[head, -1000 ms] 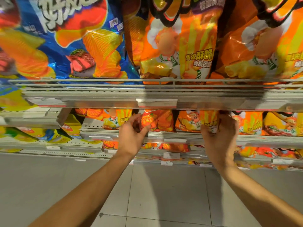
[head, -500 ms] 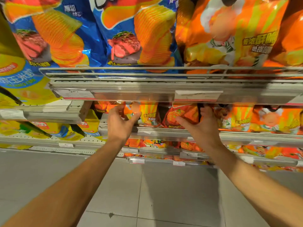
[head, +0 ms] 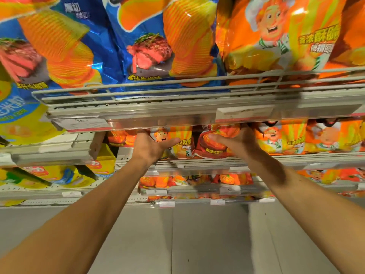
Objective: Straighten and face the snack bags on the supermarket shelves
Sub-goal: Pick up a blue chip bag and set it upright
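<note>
On the second shelf (head: 296, 158) from the top, under the clear price rail (head: 177, 119) of the upper shelf, both hands are at the row of small orange snack bags. The left hand (head: 147, 145) reaches up beside an orange bag with a cartoon chef (head: 177, 141), thumb spread out across the bag's lower front; its fingers disappear behind the rail, so how they lie cannot be told. The right hand (head: 235, 142) grips a red-orange bag (head: 209, 144), thumb across its front and fingers curled over the top; that bag leans tilted against the chef bag, and a line of Chinese characters runs along its lower edge, too small to read surely. Further right stand more chef bags (head: 280, 137), upright and facing out. Above, behind a wire guard (head: 158, 86), large blue ridged-chip bags (head: 158, 46) show a steak picture and the characters 厚切, next to a large orange chef bag (head: 276, 36) printed 香浓酥脆. A price tag (head: 81, 122) on the rail begins with a 5; the rest is blurred. At far left a yellow bag (head: 17, 119) carries partly cut-off blue lettering.
</note>
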`<move>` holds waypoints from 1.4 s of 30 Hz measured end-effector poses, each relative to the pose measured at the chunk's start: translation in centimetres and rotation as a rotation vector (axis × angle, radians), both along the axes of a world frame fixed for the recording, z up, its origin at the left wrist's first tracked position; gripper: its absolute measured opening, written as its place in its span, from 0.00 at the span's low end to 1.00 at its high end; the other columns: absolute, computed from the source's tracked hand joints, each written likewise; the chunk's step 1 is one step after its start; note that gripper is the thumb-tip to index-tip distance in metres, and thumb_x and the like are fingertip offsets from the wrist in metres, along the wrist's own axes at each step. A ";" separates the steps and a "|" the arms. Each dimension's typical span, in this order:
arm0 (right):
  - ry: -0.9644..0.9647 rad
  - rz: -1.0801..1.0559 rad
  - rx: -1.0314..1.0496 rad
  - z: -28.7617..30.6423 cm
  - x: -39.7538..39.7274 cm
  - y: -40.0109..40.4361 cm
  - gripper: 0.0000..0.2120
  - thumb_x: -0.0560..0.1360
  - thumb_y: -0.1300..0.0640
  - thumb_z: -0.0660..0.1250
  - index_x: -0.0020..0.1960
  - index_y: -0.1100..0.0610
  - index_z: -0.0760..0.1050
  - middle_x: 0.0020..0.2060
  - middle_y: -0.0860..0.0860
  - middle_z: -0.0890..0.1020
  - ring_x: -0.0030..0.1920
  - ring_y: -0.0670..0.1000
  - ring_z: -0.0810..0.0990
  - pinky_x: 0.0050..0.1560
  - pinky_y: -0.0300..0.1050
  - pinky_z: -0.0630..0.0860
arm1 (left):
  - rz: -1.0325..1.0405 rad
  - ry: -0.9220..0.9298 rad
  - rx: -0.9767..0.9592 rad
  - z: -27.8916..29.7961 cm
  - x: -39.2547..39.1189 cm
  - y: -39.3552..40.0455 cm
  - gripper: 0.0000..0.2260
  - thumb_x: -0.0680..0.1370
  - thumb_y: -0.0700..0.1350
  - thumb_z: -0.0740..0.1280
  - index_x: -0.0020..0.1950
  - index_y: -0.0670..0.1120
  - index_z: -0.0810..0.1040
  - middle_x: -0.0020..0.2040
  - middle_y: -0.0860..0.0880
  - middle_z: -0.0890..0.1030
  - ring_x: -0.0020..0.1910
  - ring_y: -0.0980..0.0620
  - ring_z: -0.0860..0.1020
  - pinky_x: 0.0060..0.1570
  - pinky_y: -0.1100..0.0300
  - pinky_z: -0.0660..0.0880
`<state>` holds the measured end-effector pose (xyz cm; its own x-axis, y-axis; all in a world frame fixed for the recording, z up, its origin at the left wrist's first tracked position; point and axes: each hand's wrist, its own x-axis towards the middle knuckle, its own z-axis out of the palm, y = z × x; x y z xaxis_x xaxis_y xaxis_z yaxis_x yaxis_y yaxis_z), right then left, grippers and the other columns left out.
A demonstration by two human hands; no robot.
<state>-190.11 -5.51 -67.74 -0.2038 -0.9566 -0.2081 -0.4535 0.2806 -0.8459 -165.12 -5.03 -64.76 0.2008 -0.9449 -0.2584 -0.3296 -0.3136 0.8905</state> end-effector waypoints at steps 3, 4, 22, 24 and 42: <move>-0.012 -0.063 0.006 0.7 0.3 0.3 0.35 0.60 0.35 0.80 0.59 0.53 0.77 0.51 0.48 0.83 0.52 0.50 0.82 0.56 0.47 0.80 | 0.025 0.028 0.072 0.8 -0.1 -0.2 0.24 0.63 0.47 0.83 0.56 0.45 0.82 0.51 0.46 0.84 0.53 0.40 0.82 0.45 0.57 0.83; -0.021 -0.073 -0.007 0.9 0.4 0.4 0.33 0.60 0.35 0.80 0.57 0.53 0.77 0.49 0.48 0.83 0.50 0.49 0.81 0.53 0.44 0.79 | 0.053 0.056 0.088 1.1 -0.2 -0.1 0.24 0.65 0.45 0.82 0.57 0.43 0.81 0.50 0.45 0.83 0.54 0.42 0.81 0.35 0.65 0.80; -0.292 0.000 0.021 4.6 -2.2 10.3 0.40 0.55 0.41 0.84 0.64 0.42 0.72 0.51 0.39 0.84 0.51 0.41 0.83 0.43 0.32 0.79 | 0.156 0.099 0.050 3.6 -2.5 2.0 0.16 0.65 0.45 0.82 0.46 0.41 0.80 0.42 0.52 0.82 0.43 0.56 0.78 0.28 0.77 0.68; -0.266 -0.008 0.018 4.0 -3.9 12.3 0.40 0.56 0.45 0.84 0.64 0.42 0.70 0.49 0.37 0.82 0.48 0.38 0.82 0.39 0.28 0.76 | 0.155 0.148 0.061 3.3 -4.4 1.8 0.17 0.67 0.42 0.81 0.50 0.37 0.80 0.46 0.47 0.82 0.50 0.49 0.80 0.28 0.78 0.69; -0.227 -0.328 0.023 1.5 -13.1 18.8 0.38 0.59 0.54 0.84 0.65 0.51 0.72 0.50 0.49 0.85 0.50 0.49 0.84 0.47 0.42 0.78 | -0.081 0.287 0.077 2.0 -14.2 0.7 0.19 0.76 0.32 0.71 0.66 0.34 0.73 0.62 0.37 0.80 0.61 0.38 0.79 0.61 0.40 0.76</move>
<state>-203.16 13.32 -66.26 -0.4443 -0.8427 -0.3040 -0.1384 0.3998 -0.9061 -179.35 -4.31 -62.73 0.0337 -0.9303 -0.3653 -0.0944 -0.3668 0.9255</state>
